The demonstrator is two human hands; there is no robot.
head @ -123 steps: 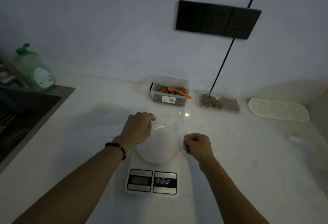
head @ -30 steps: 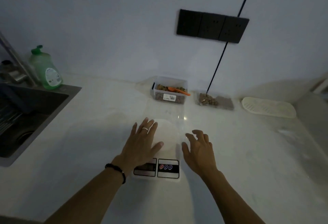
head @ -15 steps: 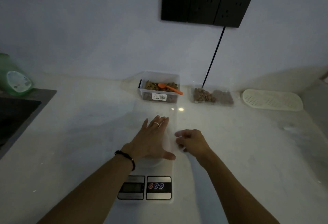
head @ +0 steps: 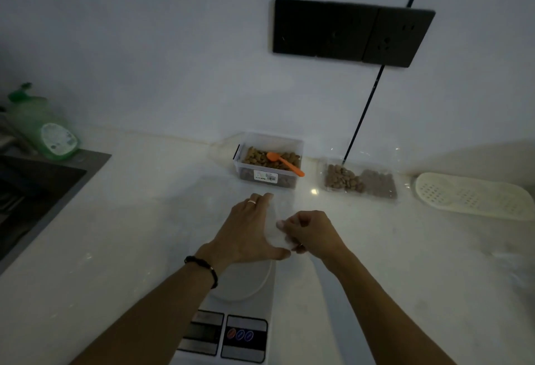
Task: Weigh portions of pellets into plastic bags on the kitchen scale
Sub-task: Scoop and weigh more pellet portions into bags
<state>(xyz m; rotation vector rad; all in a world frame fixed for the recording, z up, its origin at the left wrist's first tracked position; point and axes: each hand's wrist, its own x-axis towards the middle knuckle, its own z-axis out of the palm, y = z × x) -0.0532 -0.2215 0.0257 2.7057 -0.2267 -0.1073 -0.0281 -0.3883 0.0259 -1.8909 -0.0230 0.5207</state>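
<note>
Two hands meet over one white counter point(head: 130, 249), and each thing on it seems placed to serve the weighing. Largest of the working pieces, the kitchen scale point(head: 231, 333) sits nearest the person with its display and buttons toward them, so a reading can be taken at a glance. A clear, empty plastic bag point(head: 285, 199) lies across its round platform, hard to trace in the dim light. The left hand point(head: 246, 234) rests flat on it with straight fingers, likely pinning the slippery film; the right hand point(head: 311, 234), close beside it, curls its fingers and pinches the bag's edge, probably to part the mouth. At the wall the pellet tub point(head: 269, 162) stands open within reach, and beside it to the right a filled bag point(head: 359, 181) lies out of the way. Smallest, the orange scoop point(head: 285, 163) rests on the pellets point(head: 254, 156), handle toward the right hand.
</note>
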